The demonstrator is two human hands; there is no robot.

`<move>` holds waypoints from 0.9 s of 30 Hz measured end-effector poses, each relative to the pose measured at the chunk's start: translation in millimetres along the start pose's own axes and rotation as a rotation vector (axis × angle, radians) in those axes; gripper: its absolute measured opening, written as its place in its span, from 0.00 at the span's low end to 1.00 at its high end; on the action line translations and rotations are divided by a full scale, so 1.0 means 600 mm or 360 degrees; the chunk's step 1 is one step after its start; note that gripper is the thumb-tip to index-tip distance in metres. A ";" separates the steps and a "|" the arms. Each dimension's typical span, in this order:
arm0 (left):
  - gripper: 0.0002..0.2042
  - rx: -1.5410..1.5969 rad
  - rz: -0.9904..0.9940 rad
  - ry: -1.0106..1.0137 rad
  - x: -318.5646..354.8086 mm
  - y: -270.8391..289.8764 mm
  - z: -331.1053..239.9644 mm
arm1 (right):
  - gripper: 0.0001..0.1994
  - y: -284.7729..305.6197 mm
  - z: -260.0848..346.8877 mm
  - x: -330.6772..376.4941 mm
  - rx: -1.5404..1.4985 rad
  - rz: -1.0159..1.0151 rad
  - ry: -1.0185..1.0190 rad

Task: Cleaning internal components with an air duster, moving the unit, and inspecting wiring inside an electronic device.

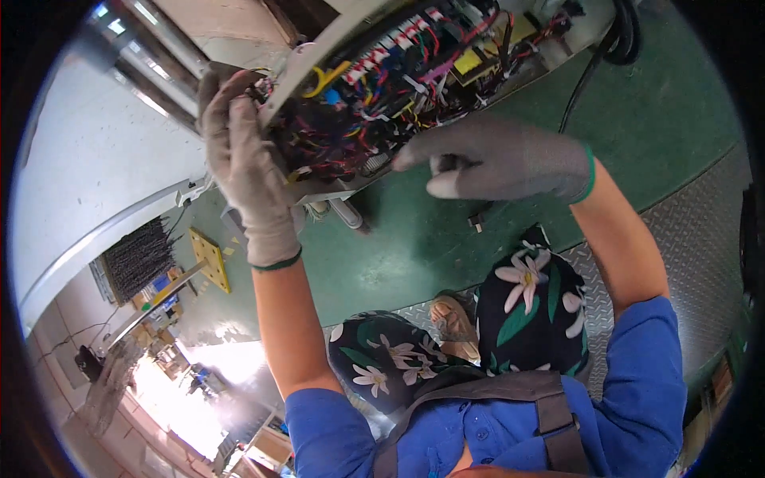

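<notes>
An open machine housing [343, 191] with a pale metal frame stands in front of me, packed with coloured wires [351, 135], white connectors [390, 52] and small boards. My left hand [243, 151], in a light grey glove with a green cuff, is at the housing's left end. Its fingers bend round that end beside some thin wires [259, 84]; what they grip is hidden. My right hand [502, 159], in a darker grey glove, is just below the housing's right part. Its index finger points left toward the wiring, thumb apart, other fingers curled, with nothing visible between them.
Shiny metal rods [151, 68] and a white panel [103, 151] are at the left. A black cable [586, 84] hangs at the right. A small dark plug-like piece [476, 221] lies on the green floor [382, 271]. A yellow plate [209, 260] stands farther left.
</notes>
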State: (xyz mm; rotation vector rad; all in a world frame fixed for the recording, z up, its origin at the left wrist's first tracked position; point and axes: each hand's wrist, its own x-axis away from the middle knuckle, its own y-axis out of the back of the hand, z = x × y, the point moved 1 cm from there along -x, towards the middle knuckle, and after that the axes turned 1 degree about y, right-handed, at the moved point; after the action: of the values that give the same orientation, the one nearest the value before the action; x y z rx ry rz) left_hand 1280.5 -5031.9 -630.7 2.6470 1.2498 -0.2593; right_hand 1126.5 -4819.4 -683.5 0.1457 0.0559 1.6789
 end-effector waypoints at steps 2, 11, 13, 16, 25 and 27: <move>0.16 -0.0092 0.0053 -0.0001 -0.006 0.000 0.010 | 0.26 -0.031 -0.068 -0.006 -0.0109 -0.0014 0.0106; 0.28 -0.0526 0.0129 -0.0005 0.025 -0.033 -0.013 | 0.34 -0.142 -0.144 -0.001 -0.0880 -0.0173 0.0313; 0.29 -0.0586 0.0146 -0.0034 0.024 -0.037 -0.019 | 0.35 -0.161 -0.156 -0.015 -0.0333 -0.0290 0.0339; 0.29 -0.0539 0.0226 0.0234 0.013 -0.023 -0.023 | 0.37 -0.194 -0.153 -0.060 0.0030 -0.0911 0.0631; 0.25 -0.0269 0.0044 0.0156 0.020 -0.043 -0.011 | 0.32 -0.191 -0.136 -0.076 -0.2014 -0.0009 0.0538; 0.23 -0.0317 0.0031 0.0180 0.018 -0.036 -0.005 | 0.31 -0.190 -0.135 -0.066 -0.2262 0.0019 0.0553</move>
State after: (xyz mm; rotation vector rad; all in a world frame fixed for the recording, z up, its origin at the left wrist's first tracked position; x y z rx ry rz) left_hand 1270.5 -5009.6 -632.8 2.5310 1.2126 0.0180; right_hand 1232.6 -4842.0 -780.4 -1.1979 -0.8573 1.3929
